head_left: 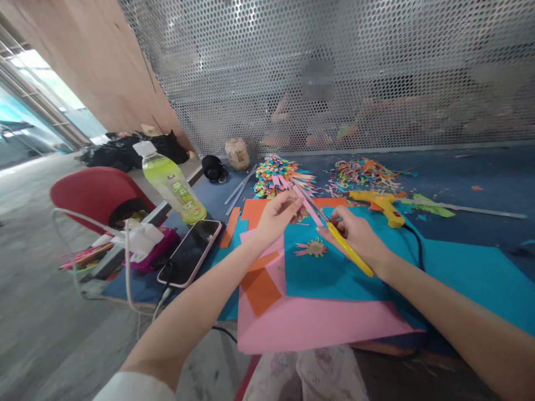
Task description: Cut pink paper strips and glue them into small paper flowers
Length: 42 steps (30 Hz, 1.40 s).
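Cutting looks partway along. Left hand [284, 210] pinches pink strip [309, 206] between thumb and fingertips; right hand [355, 234] is wrapped round the yellow handles of scissors [351, 250], blades alongside the strip. Can't tell whether blades are parted or how far the cut goes.

Clock directions from flower [315, 248], which lies on blue sheet [334, 284]. Strip is held above the sheet at 12 o'clock.

Done, by the look of it: the small flower, petals and tails on; a big heap of fringed pieces [278, 171] at 11; curly scraps [363, 172] at 1.

Left, judging by what lies out: the strip in hand, plus plenty of uncut stock: blue sheet, pink sheet [317, 328] at 6, orange piece [261, 291] at 8. Glue gun [382, 205] lies at 2, not in either hand. Phone [190, 253] at 9, bottle [173, 186] at 10. Total count needed: can't tell.
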### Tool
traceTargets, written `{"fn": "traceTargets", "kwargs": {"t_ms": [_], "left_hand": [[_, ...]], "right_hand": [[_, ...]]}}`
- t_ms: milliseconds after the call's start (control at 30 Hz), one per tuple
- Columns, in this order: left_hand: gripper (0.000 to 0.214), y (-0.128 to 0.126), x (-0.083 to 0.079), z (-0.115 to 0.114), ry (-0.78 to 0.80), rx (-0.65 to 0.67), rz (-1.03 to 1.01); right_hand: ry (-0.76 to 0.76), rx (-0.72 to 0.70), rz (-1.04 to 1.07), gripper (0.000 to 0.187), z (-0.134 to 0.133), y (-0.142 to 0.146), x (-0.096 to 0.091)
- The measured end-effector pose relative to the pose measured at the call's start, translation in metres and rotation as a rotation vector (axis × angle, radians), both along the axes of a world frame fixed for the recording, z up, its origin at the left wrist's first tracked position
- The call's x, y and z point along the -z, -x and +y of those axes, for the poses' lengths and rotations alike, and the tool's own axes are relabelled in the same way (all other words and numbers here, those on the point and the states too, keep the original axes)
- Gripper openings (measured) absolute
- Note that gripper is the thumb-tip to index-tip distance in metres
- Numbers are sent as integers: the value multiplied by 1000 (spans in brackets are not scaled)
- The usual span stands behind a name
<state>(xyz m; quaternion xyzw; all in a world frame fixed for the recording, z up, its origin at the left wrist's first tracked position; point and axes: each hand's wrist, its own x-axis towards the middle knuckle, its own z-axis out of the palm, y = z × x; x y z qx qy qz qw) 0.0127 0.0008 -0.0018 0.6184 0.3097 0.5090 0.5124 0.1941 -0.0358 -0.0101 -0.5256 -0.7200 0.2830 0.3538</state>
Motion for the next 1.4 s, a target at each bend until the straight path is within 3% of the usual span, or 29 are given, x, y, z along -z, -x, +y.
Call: {"fn": "traceTargets", "kwargs": {"t_ms": [133,367,733,1033,1400], "left_hand": [[27,-1,2,-2,-2,40,57],[24,2,1,1,17,-25,35],[31,6,-3,4,159,-42,-93],[26,17,-2,15,37,-235,-137],[37,20,-5,20,-137,-290,-114]], "right_hand": [[35,31,15,32,0,-2,-4],[55,77,178,30,7,-7,4],[-64,94,-24,31,11,-14,2],[-101,134,-199,29,15,-18,2],[-90,99,-343,28,13,-18,-1]]}}
